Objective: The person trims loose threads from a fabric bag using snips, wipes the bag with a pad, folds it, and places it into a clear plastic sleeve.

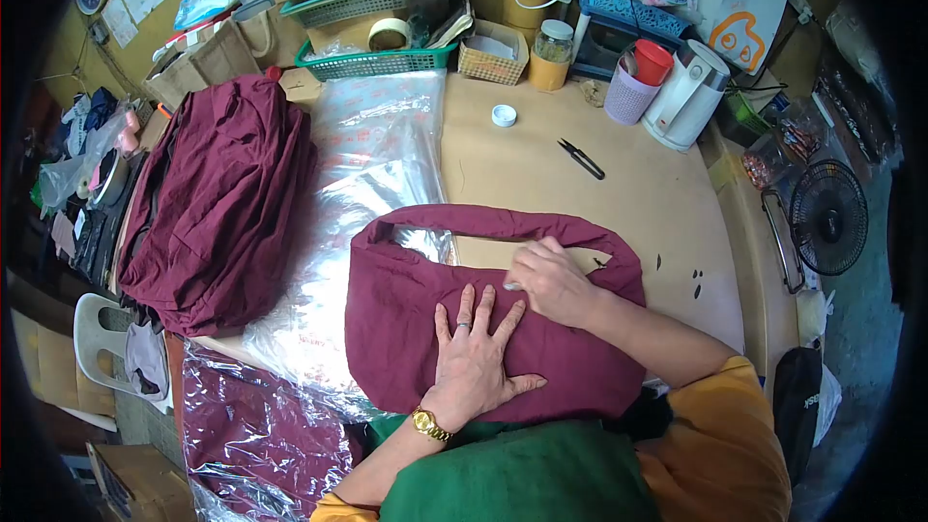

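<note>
So the maroon bag (406, 329) is lying flat on the near part of the counter (657, 203), strap (522, 222) looped out on the far side, its left end overlapping the clear plastic sheets (377, 135). Left hand (474, 360) has a wide-open grip, palm down and fingers spread on the front panel, not closed on anything. Right hand (551, 285) is curled up at the bag's top edge, grip mostly closed, but I honestly can't tell if it's pinching cloth or something small. Progress-wise, I'd say the spreading-out part looks pretty much done, just a few soft creases, and the top edge seems to be what's getting attention. How much is left is anyone's guess. There's a maroon heap (213, 203) on the far left, too bunched up to count, and more maroon cloth (251, 425) under shiny plastic at near left, where glare hides its shape. The snips (582, 159) lie out past the strap. Can't see the bag's underside or what's inside, the right fingertips are tucked out of sight, and that little dark bit (599, 263) inside the strap loop is too small to make out.
</note>
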Motion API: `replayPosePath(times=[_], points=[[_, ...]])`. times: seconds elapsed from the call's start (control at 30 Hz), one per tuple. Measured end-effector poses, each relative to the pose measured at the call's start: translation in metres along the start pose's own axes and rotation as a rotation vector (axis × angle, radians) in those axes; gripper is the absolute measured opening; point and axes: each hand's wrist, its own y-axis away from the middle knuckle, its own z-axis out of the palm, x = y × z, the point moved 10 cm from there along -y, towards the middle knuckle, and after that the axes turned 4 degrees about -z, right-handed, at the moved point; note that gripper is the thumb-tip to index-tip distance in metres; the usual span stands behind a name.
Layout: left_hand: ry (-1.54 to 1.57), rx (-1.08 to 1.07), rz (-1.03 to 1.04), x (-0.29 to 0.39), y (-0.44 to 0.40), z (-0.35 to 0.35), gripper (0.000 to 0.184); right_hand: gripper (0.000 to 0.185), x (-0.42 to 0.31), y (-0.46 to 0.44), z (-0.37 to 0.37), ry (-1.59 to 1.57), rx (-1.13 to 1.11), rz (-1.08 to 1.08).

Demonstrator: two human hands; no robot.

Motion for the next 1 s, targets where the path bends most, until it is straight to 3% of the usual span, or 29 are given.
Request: replayPosePath(times=[0.13,0.7,0.83,1.0], points=[[-0.011,-0.005,0.006,0.001,-0.001,0.001,0.106,0.006,0.005,-0.002,0.008,0.029,-0.078,0.018],[0.039,0.04,0.019,0.0,0.001,0.001,0.106,0.01,-0.004,-0.003,0.002,0.041,0.01,-0.008],[0.023,0.014,0.013,0.001,0.0,0.001,0.105,0.012,0.001,0.009,0.007,0.069,-0.144,0.012],[-0.011,-0.033,-0.003,-0.002,0.002,0.006,0.105,0.012,0.0,-0.014,0.017,0.004,-0.071,-0.001]])
